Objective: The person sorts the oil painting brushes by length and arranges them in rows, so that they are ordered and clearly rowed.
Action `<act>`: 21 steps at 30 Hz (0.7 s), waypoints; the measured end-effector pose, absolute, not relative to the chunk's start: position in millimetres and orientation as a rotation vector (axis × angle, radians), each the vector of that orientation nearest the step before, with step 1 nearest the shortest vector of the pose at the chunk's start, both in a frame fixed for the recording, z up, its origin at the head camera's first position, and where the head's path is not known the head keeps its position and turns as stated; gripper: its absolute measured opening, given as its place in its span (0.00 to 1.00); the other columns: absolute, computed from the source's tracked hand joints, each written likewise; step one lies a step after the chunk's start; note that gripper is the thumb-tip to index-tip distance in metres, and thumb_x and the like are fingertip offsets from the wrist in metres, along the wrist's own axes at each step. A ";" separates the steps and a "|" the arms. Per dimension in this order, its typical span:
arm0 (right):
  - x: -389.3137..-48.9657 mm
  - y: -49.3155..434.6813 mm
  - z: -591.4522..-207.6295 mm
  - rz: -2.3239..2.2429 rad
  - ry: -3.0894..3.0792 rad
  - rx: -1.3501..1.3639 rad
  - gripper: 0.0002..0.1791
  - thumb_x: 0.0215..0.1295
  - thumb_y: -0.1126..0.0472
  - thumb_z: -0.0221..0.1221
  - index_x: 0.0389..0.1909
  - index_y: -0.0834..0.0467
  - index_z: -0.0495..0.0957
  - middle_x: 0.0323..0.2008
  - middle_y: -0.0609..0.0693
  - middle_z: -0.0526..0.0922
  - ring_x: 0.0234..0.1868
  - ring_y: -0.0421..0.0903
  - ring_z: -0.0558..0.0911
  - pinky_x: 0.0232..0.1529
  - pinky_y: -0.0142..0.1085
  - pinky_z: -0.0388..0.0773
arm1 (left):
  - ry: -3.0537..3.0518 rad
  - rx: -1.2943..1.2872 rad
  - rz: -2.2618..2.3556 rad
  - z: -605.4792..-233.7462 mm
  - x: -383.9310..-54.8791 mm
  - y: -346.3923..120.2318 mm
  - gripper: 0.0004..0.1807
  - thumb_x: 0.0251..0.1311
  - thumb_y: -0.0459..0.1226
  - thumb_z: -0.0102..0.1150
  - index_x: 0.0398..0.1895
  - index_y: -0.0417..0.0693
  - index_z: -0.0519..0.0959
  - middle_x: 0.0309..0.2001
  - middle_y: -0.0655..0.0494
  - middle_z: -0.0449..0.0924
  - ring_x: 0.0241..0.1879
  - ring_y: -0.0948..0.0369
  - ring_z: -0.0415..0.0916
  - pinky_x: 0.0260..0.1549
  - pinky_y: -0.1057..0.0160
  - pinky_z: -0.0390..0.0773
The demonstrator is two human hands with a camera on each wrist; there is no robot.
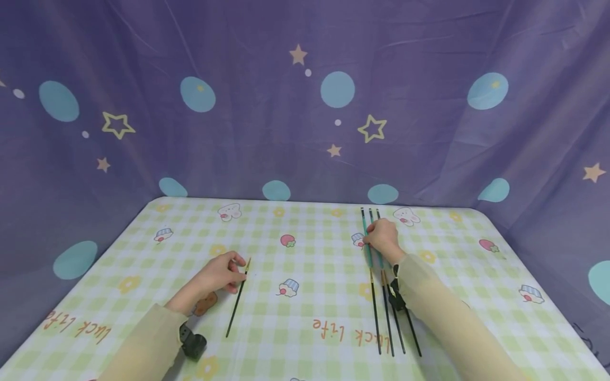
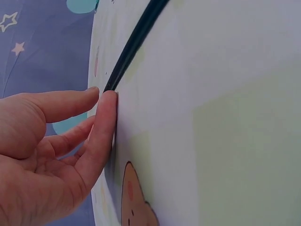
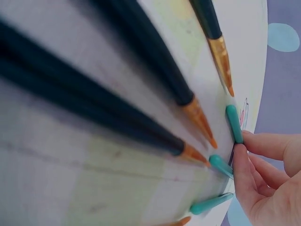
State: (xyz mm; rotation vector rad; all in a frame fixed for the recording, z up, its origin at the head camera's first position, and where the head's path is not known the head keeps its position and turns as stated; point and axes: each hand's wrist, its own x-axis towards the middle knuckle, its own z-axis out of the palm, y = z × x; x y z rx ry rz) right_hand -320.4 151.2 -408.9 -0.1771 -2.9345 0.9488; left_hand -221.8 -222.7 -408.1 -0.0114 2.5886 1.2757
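Note:
My left hand (image 1: 220,273) is at a black paintbrush (image 1: 236,304) that lies slanted on the cloth, its bristles pointing away. Thumb and forefinger are by its bristle end, with a gap between the tips; in the left wrist view the forefinger overlaps the dark handle (image 2: 136,42). On the other side, my right hand (image 1: 383,239) pinches the leftmost teal paintbrush (image 1: 369,256) between thumb and forefinger. Two more teal brushes lie beside it, partly hidden by the hand. Several black paintbrushes (image 1: 375,312) lie below them, handles towards me; my right sleeve is beside them.
A green-and-white checked tablecloth (image 1: 305,254) with printed cupcakes, strawberries and flowers covers the table. Behind its far edge hangs a purple curtain (image 1: 267,143) with stars and blue spots. A black wrist camera (image 1: 193,344) sits on the left cuff.

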 end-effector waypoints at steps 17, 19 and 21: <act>-319.6 151.8 -409.1 0.928 -2.945 -0.147 0.15 0.43 0.64 0.68 0.34 0.64 0.81 0.37 0.59 0.81 0.39 0.55 0.78 0.40 0.42 0.77 | 2.703 -0.104 1.057 -395.8 -208.7 -201.2 0.11 0.49 0.28 0.58 0.35 0.35 0.70 0.24 0.48 0.71 0.16 0.59 0.74 0.18 0.64 0.78; -320.1 151.8 -409.3 0.928 -2.943 -0.148 0.15 0.42 0.64 0.68 0.34 0.65 0.81 0.36 0.59 0.81 0.39 0.55 0.78 0.39 0.41 0.77 | 2.711 -0.141 1.017 -395.8 -210.0 -198.9 0.10 0.49 0.28 0.58 0.35 0.36 0.70 0.25 0.48 0.72 0.16 0.60 0.74 0.18 0.64 0.78; -320.7 151.8 -409.4 0.932 -2.939 -0.156 0.15 0.42 0.65 0.68 0.34 0.64 0.81 0.36 0.59 0.81 0.38 0.54 0.78 0.39 0.41 0.77 | 2.712 -0.167 0.995 -396.1 -211.0 -197.9 0.09 0.50 0.28 0.57 0.35 0.36 0.70 0.26 0.48 0.72 0.16 0.60 0.74 0.18 0.64 0.77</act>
